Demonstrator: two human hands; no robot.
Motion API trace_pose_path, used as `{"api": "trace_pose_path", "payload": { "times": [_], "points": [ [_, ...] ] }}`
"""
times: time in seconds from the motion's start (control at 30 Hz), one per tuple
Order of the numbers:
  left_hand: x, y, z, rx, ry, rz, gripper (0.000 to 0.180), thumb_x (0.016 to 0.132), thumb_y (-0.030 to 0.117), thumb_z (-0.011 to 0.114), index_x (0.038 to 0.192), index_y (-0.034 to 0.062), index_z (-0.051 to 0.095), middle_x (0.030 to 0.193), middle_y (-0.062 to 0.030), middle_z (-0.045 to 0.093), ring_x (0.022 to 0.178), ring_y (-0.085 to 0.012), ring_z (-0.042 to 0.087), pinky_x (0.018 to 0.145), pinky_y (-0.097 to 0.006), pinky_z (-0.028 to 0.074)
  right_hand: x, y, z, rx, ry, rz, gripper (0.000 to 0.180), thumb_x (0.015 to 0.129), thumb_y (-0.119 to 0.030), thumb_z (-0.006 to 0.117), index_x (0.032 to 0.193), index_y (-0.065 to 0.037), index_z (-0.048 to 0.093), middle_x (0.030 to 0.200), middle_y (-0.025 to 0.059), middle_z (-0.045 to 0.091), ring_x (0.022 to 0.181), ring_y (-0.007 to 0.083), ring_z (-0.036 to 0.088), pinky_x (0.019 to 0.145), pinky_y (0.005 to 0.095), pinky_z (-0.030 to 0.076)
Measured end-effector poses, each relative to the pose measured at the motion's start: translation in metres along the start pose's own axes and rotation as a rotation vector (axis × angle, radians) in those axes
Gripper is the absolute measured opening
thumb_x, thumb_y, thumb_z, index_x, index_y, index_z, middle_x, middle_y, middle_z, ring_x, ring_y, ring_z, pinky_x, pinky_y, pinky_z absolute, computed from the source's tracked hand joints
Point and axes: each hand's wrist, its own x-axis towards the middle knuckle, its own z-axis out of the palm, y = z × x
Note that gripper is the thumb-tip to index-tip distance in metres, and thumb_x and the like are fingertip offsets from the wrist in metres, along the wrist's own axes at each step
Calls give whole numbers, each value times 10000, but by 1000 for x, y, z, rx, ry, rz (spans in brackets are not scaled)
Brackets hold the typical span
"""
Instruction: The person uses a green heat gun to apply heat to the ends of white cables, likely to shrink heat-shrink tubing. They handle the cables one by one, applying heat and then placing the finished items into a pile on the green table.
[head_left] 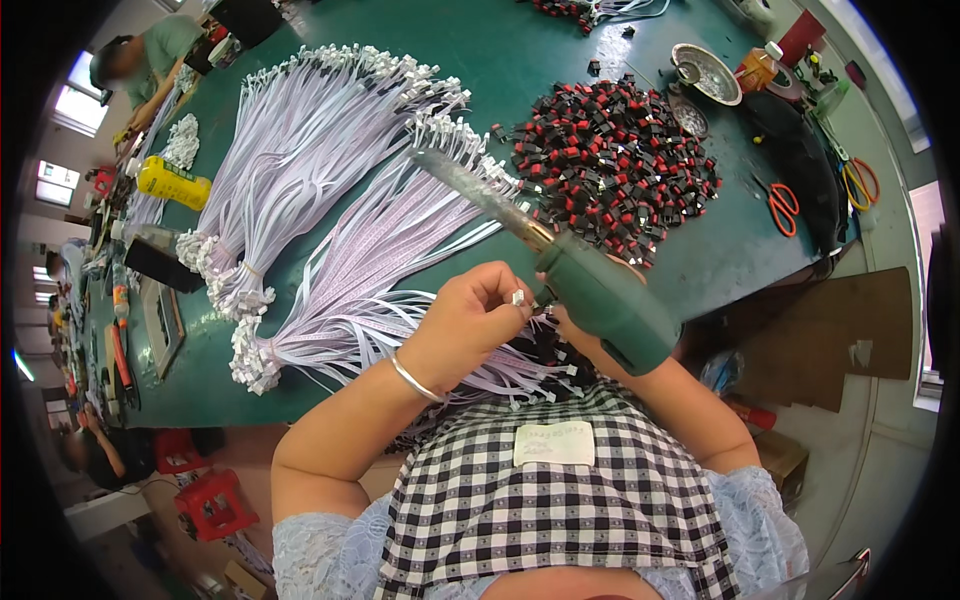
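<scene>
The left hand (468, 322) is raised in front of the chest, and its fingers (500, 290) are pressed together, pinching a small white connector (518, 297) at the end of thin pale purple wires. The right hand (590, 345) is mostly hidden behind a green heat gun (600, 295), so I cannot tell how its fingers are placed, but it seems to carry this tool. The metal nozzle (480, 190) of the heat gun points up and to the left, above the table (560, 60). The connector is just beside the body of the heat gun, near its front part.

On the green table, several bundles of wires (330, 170) with white connectors lie spread like a fan, to the left of the hands. A pile of small black and red parts (620, 160) lies behind the heat gun. More to the right there are a round metal dish (706, 72) and orange scissors (783, 205). A yellow bottle (172, 182) lies at the left side of the table. Another person (150, 60) sits at the far left corner.
</scene>
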Motion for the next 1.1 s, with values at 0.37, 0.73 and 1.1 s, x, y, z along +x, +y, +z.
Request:
{"api": "trace_pose_path", "payload": {
  "times": [0.37, 0.73, 1.1],
  "points": [
    [6, -3, -6, 37, 70, 88, 107, 764, -6, 520, 715, 61, 453, 792, -20, 493, 729, -78, 443, 672, -218, 362, -89, 3, -48, 649, -19, 370, 269, 849, -175, 459, 974, 47, 545, 721, 93, 589, 546, 132, 550, 487, 217, 445],
    [5, 0, -6, 55, 65, 70, 73, 765, 13, 515, 723, 47, 466, 743, -5, 496, 666, -55, 400, 630, -200, 333, -91, 16, -53, 1806, -258, 1155, 299, 844, -205, 437, 895, 53, 578, 703, 122, 603, 515, 166, 566, 452, 236, 458],
    [9, -6, -7, 67, 98, 7, 84, 763, 7, 516, 715, 53, 466, 753, -1, 503, 670, -52, 403, 632, -202, 341, -140, 44, -20, 248, 41, 124, 306, 746, -99, 606, 1014, 29, 534, 814, 93, 601, 667, 215, 610, 598, 280, 501]
  ]
}}
